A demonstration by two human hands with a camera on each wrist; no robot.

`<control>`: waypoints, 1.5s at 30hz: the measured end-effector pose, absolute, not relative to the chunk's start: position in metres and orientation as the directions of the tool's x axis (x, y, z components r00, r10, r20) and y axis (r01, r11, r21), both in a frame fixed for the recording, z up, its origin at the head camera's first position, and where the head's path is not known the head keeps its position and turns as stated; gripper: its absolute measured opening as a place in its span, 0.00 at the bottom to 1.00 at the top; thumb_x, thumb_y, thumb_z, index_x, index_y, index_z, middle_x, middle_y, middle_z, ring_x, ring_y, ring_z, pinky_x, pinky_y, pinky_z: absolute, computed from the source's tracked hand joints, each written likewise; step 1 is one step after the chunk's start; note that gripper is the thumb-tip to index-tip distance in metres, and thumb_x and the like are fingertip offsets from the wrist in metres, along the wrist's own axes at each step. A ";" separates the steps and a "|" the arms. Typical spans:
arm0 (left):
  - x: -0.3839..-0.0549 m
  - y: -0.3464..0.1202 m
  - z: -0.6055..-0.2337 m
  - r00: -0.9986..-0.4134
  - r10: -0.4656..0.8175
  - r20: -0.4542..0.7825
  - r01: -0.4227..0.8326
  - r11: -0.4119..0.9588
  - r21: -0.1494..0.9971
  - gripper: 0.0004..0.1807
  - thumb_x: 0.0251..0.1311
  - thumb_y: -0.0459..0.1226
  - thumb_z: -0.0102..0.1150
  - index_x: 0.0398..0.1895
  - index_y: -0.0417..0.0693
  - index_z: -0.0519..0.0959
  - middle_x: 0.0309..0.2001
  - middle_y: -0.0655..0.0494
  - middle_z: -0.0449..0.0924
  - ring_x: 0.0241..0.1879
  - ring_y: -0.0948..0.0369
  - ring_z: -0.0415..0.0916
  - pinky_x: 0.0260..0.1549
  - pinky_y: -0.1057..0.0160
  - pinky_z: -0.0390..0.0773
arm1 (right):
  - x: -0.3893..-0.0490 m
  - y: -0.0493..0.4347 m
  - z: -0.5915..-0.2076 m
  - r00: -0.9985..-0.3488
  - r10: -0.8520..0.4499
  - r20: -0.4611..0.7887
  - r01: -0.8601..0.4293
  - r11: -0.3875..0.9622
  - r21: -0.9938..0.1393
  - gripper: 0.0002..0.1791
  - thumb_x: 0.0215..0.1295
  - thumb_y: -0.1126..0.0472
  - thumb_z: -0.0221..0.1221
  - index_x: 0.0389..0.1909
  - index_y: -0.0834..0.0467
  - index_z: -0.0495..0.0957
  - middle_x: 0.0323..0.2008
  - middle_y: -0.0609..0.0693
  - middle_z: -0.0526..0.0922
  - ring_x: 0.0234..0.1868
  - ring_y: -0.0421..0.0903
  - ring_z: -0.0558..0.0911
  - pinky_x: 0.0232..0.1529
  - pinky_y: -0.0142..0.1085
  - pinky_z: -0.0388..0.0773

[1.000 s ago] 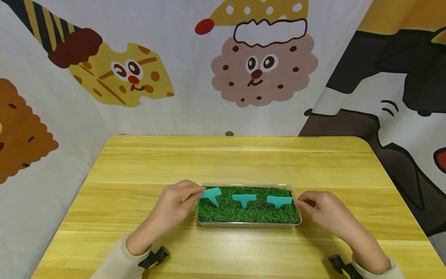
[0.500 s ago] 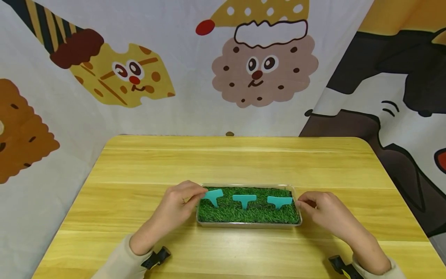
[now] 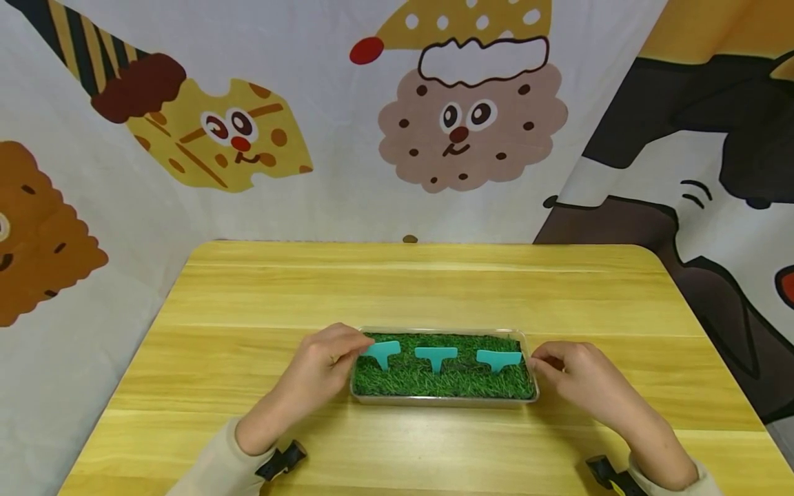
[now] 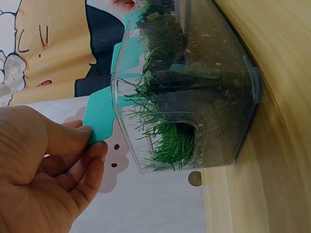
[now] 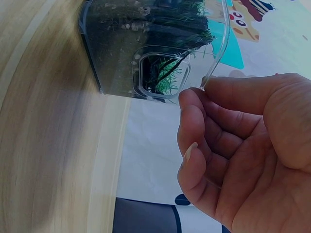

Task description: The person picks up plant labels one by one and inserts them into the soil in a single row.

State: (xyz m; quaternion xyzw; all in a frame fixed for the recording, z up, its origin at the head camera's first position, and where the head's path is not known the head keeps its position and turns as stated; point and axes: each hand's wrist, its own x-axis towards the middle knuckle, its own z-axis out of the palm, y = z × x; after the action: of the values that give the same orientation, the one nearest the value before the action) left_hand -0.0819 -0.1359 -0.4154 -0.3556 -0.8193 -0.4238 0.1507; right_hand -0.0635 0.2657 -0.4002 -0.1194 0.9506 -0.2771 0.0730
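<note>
A clear plastic box filled with green grass sits on the table. Three teal T-shaped plant labels stand in a row in the grass: a left label, a middle label and a right label. My left hand pinches the outer end of the left label between thumb and fingertip, just above the box rim in the left wrist view. At the other end, my right hand pinches the box's rim by its corner, fingers curled. Dark soil shows through the box's side.
The wooden table extends around the box on all sides. Behind it hangs a white cloth printed with cartoon food figures. Each wrist carries a black strap-on camera, such as the left camera.
My left hand has shifted slightly right, turning the left label from a tilt to nearly level. The right hand keeps its place at the rim.
</note>
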 end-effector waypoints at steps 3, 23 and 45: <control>-0.082 -0.136 -0.417 -0.695 0.460 0.552 0.717 0.392 0.576 0.16 0.53 0.13 0.67 0.43 0.31 0.88 0.38 0.48 0.89 0.39 0.56 0.86 0.42 0.70 0.85 | -0.063 0.266 -0.400 -0.961 -0.267 -0.074 -0.186 0.819 -0.543 0.07 0.74 0.62 0.65 0.35 0.50 0.87 0.26 0.38 0.81 0.24 0.37 0.71 0.24 0.34 0.69; -0.082 -0.136 -0.421 -0.653 0.488 0.580 0.758 0.407 0.510 0.23 0.46 0.07 0.57 0.41 0.32 0.89 0.38 0.48 0.88 0.39 0.56 0.85 0.41 0.68 0.85 | -0.064 0.263 -0.397 -0.960 -0.272 -0.069 -0.193 0.818 -0.542 0.07 0.73 0.63 0.65 0.35 0.50 0.87 0.26 0.38 0.81 0.24 0.37 0.72 0.24 0.34 0.69; -0.080 -0.130 -0.424 -0.673 0.495 0.549 0.739 0.431 0.518 0.19 0.51 0.09 0.62 0.42 0.31 0.89 0.38 0.48 0.88 0.39 0.56 0.85 0.41 0.69 0.85 | -0.064 0.266 -0.398 -0.957 -0.274 -0.092 -0.181 0.816 -0.548 0.08 0.74 0.63 0.64 0.35 0.49 0.87 0.27 0.40 0.82 0.26 0.37 0.74 0.26 0.34 0.70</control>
State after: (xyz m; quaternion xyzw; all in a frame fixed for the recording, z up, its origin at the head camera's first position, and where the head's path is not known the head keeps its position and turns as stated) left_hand -0.0799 -0.1304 -0.4242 -0.3713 -0.8307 -0.3829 0.1596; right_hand -0.0640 0.2659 -0.3978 -0.1200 0.9493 -0.2782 0.0835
